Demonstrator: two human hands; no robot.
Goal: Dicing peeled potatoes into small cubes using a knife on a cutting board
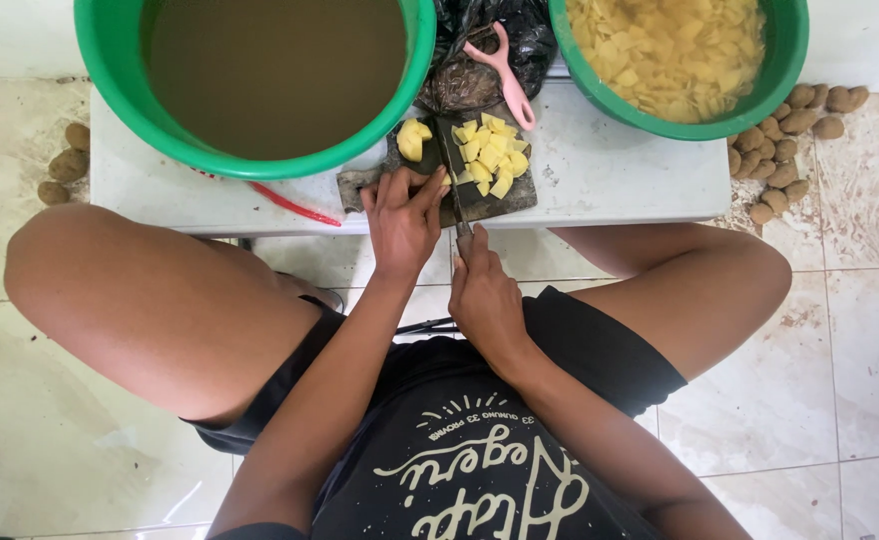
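My left hand (403,215) rests on a dark cutting board (505,200), its fingertips against a peeled potato piece (413,140). My right hand (485,295) grips the handle of a knife (452,160), whose blade lies on the board between that piece and a heap of yellow potato cubes (492,155). The board sits at the front edge of a low white table (620,180).
A green basin of murky water (260,75) stands at the back left, and a green basin of cut potato (675,55) at the back right. A pink peeler (505,75) lies on a black bag. Unpeeled potatoes (785,150) lie on the tiled floor on both sides.
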